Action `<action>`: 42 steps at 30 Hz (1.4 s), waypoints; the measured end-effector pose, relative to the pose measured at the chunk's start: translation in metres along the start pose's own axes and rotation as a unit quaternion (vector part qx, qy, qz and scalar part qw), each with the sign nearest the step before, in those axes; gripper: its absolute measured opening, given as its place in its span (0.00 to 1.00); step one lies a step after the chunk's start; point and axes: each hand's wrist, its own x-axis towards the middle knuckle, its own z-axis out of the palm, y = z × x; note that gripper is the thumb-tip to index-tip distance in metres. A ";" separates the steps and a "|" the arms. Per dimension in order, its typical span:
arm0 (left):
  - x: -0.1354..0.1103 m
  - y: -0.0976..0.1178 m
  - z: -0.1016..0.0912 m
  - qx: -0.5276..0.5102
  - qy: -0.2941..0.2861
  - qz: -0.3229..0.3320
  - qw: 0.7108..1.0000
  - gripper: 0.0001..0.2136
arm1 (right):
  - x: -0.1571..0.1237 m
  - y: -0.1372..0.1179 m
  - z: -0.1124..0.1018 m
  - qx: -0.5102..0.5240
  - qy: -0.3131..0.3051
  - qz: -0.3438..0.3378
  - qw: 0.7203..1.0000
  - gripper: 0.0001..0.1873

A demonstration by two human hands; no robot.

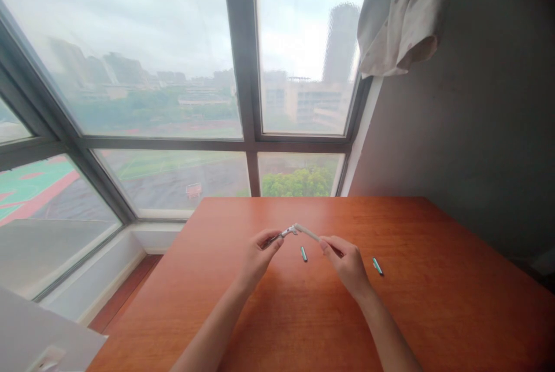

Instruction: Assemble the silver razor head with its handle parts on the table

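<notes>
My left hand [263, 250] pinches a razor handle [286, 232] with a silvery head end that points right. My right hand [346, 261] is closed on a slim, pale, brush-like stick [309, 232]. The stick's tip meets or overlaps the head end of the handle above the table; I cannot tell whether they touch. Below them, between my hands, a small teal-and-black razor cartridge [303, 254] lies on the tabletop. A second razor cartridge [377, 266] lies to the right of my right hand.
The reddish-brown wooden table [277, 326] stretches under both arms. Framed windows [249, 143] stand behind it and to the left, with a sports ground and buildings outside. A grey wall [459, 146] rises at the right. Pale clothing [399, 19] hangs at the upper right.
</notes>
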 end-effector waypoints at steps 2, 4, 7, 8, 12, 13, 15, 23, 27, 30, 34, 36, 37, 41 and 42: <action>0.000 0.000 0.000 -0.014 0.000 -0.012 1.000 0.12 | 0.000 0.000 0.002 0.000 -0.013 -0.003 1.000 0.18; 0.000 0.001 0.000 -0.019 -0.002 -0.019 1.000 0.12 | 0.000 0.002 0.003 -0.006 -0.011 -0.002 1.000 0.18; -0.001 0.001 0.001 -0.017 -0.009 -0.024 1.000 0.13 | 0.000 0.003 0.002 -0.011 0.013 0.005 1.000 0.18; -0.001 0.001 0.001 -0.018 -0.011 -0.026 0.999 0.13 | 0.000 0.003 0.001 -0.012 0.021 0.007 1.000 0.18; 0.000 0.002 0.001 -0.027 -0.013 -0.035 0.999 0.14 | 0.000 -0.002 -0.001 -0.007 0.013 0.002 1.000 0.17; 0.000 0.002 0.001 -0.027 -0.010 -0.037 0.999 0.14 | 0.000 -0.003 -0.001 -0.008 0.005 -0.002 1.000 0.17; 0.000 0.003 0.001 -0.023 -0.002 -0.041 0.999 0.14 | -0.001 -0.005 -0.001 -0.015 -0.006 -0.009 1.000 0.17; 0.000 0.005 -0.001 0.002 0.039 -0.022 0.999 0.14 | -0.001 0.003 -0.001 -0.052 0.030 -0.023 0.998 0.17; 0.001 0.003 -0.002 0.036 0.038 -0.009 0.999 0.13 | -0.001 0.002 -0.001 -0.037 0.017 -0.030 0.999 0.17; 0.000 0.002 -0.002 0.048 0.041 0.003 0.998 0.12 | -0.001 0.002 0.000 -0.046 0.009 -0.031 0.998 0.17; 0.000 0.003 -0.002 0.045 0.050 0.013 0.998 0.11 | -0.001 0.004 0.000 -0.058 0.011 -0.031 0.998 0.17; 0.000 0.003 -0.003 0.045 0.049 0.015 0.998 0.11 | -0.001 0.004 0.000 -0.063 0.007 -0.033 0.997 0.18; 0.000 0.003 -0.003 0.045 0.049 0.016 0.998 0.11 | -0.001 0.004 0.000 -0.066 0.005 -0.034 0.997 0.18; 0.001 0.001 -0.003 0.049 0.052 0.016 0.997 0.11 | 0.000 0.003 0.000 -0.070 0.003 -0.040 0.997 0.18; 0.001 0.000 -0.003 0.048 0.054 0.017 0.997 0.11 | 0.000 0.003 0.000 -0.071 0.004 -0.040 0.997 0.18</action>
